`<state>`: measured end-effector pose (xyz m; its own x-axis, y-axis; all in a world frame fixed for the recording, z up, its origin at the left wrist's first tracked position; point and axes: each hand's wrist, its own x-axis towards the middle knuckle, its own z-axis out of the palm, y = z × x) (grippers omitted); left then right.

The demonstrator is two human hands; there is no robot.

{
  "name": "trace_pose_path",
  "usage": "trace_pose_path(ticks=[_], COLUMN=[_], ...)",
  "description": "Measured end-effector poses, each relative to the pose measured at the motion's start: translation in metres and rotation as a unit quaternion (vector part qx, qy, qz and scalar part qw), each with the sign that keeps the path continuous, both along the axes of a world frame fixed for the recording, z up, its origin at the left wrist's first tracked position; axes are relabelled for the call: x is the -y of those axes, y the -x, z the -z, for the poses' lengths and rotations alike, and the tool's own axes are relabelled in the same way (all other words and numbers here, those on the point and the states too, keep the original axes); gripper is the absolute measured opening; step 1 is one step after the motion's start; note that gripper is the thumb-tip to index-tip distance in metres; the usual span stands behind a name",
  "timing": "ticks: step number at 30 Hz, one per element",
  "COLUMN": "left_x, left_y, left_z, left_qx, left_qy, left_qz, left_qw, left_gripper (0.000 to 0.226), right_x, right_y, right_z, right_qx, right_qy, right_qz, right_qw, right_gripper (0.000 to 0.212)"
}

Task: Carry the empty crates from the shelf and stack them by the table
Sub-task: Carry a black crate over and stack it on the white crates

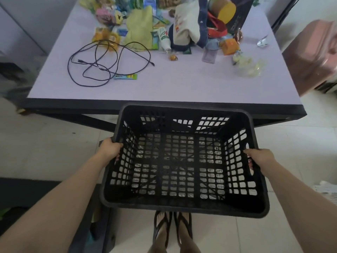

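I hold an empty black slotted plastic crate (182, 205) in the air in front of me, above the tiled floor and my feet. My left hand (110, 149) grips its left rim, fingers curled over the edge. My right hand (259, 158) grips the right rim, fingers hooked through the handle slot. The crate's far edge lies just before the front edge of the lilac-topped table (164, 88). No shelf and no other crate can be made out in view.
The table's far half is cluttered with packets, bags, a bottle and a coiled black cable (102, 61). A pink suitcase (313, 57) stands to the table's right. A dark low object (27, 194) lies on the floor at my left. White floor tiles (45, 152) surround the table.
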<state>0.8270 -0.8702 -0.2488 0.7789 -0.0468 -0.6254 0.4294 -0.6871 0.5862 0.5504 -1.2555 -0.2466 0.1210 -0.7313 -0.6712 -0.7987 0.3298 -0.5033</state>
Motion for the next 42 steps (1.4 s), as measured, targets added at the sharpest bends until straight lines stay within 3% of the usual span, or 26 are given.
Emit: trace_pose_path(ticks=[7,13,18,21,24,28,31,35,38,42], left_x=[-0.016,-0.020,-0.017,-0.019,-0.014,-0.003,-0.005,-0.019,-0.047,-0.106], left_y=[0.001,0.000,-0.001,-0.002,-0.001,0.014,0.035,0.083,0.134,0.219], left_z=[0.010,0.007,0.000,-0.008,-0.016,-0.033,-0.049,-0.073,-0.081,-0.090], left_qx=[-0.040,-0.032,-0.038,-0.024,-0.004,0.110,0.160,0.211,0.209,0.195], left_qy=[-0.007,-0.006,-0.034,-0.073,-0.096,-0.145,-0.131,-0.129,-0.105,-0.134], left_qz=[-0.011,0.019,0.050,0.108,0.125,0.111,0.131,0.149,0.098,0.072], left_qw=[0.999,0.999,0.997,0.991,0.987,0.977,0.969,0.957,0.967,0.969], left_gripper=[0.017,0.008,0.014,0.019,0.029,0.069,0.057,0.042,0.033,0.032], right_x=[0.000,-0.002,-0.010,-0.015,-0.025,-0.046,-0.056,-0.065,-0.078,-0.118], right_y=[-0.005,-0.001,0.001,0.002,0.003,0.002,0.001,0.007,0.013,0.024], right_z=[-0.003,-0.003,-0.004,-0.009,-0.025,-0.044,-0.055,-0.074,-0.082,-0.088], right_qx=[-0.033,-0.024,-0.032,-0.079,-0.134,-0.154,-0.164,-0.077,-0.015,0.024], right_qy=[-0.012,-0.008,0.009,0.069,0.131,0.214,0.279,0.253,0.266,0.227], right_qz=[-0.007,-0.006,0.010,-0.055,-0.172,-0.268,-0.351,-0.432,-0.500,-0.589], right_qw=[0.999,1.000,0.999,0.993,0.967,0.927,0.879,0.862,0.824,0.775], right_gripper=[0.023,0.021,0.024,0.034,0.037,0.054,0.054,0.062,0.072,0.068])
